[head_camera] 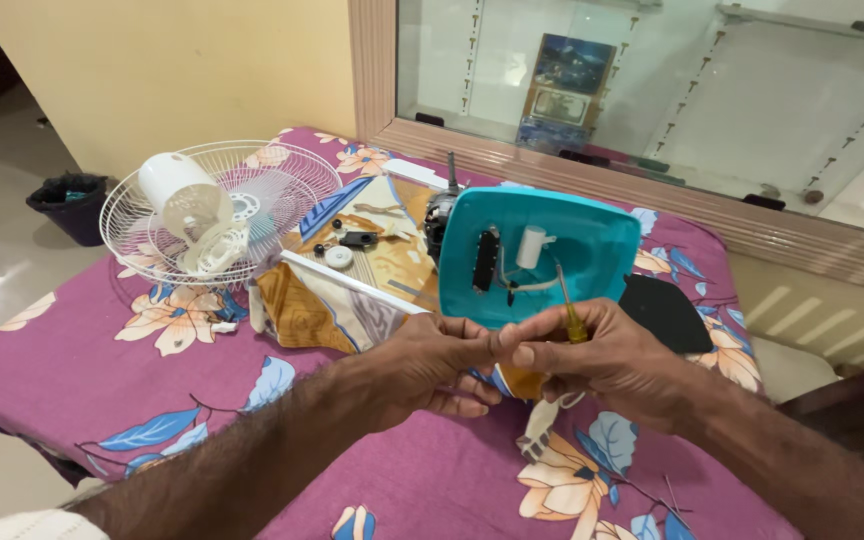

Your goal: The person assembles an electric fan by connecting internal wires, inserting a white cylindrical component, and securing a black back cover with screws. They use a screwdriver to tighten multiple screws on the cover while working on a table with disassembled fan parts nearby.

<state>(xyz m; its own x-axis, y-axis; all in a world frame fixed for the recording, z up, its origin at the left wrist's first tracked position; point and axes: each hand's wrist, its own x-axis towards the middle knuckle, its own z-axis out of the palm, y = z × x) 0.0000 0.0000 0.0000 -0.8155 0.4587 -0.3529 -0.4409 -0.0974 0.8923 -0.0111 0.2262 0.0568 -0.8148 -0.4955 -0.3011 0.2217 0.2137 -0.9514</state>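
Mid-frame: right hand (602, 360) gripping yellow screwdriver (572, 318), left hand (442, 365) pinching something tiny, unclear what. Probably dropping it into purple floral bedsheet (102, 370) if pinch is loosening.

Bed (72, 370) carries all. Fan base (537, 255) at centre, tipped up, hands (442, 365) just before it. Cloth (352, 280) left of base, small parts (347, 245) on it. Grille (217, 210) toward left far corner. Bin (72, 205) on floor beyond left edge.

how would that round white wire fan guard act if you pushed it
The round white wire fan guard looks mostly open mesh, so probably light and slides easily on the purple floral cloth. Its thin wires likely flex. Leaning tilted, it may tip.
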